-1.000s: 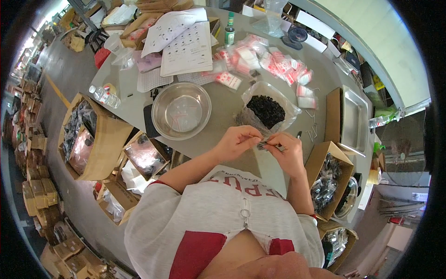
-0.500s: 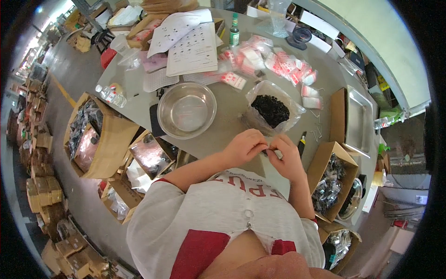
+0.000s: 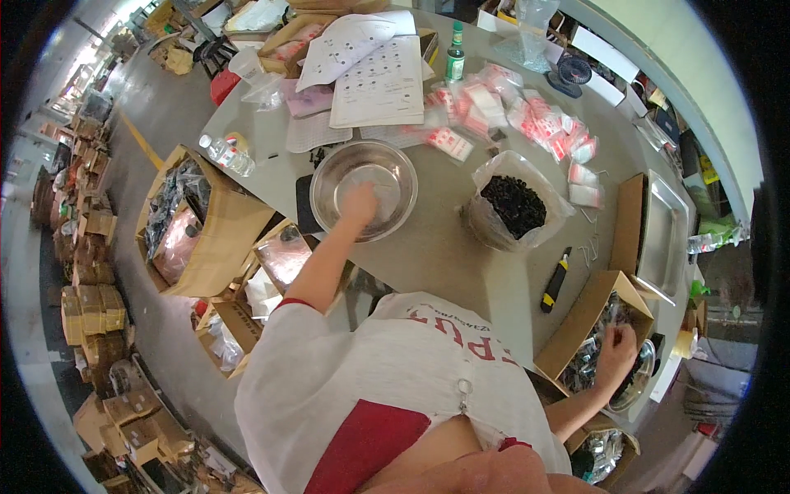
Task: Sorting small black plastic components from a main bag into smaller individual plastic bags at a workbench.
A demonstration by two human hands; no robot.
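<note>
My left hand is down inside a round stainless steel bowl on the grey table. It is smeared by motion, and what its fingers do is hidden. Off to the right, my right hand is over a cardboard box filled with small clear bags of black parts. Its fingers are pinched together at the box's right side, where a clear, shiny bit shows that I cannot make out. Between the hands stands an open clear plastic bag of small black parts.
A yellow-and-black utility knife and metal hooks lie on the table. Behind are red-and-white zip bags, a green bottle, paper sheets and a small fan. Cartons stand left; a steel tray right.
My hands, earlier together in front of my chest, have parted. The left has gone into the steel bowl and the right to the box of bagged parts. The whole view has shifted slightly.
</note>
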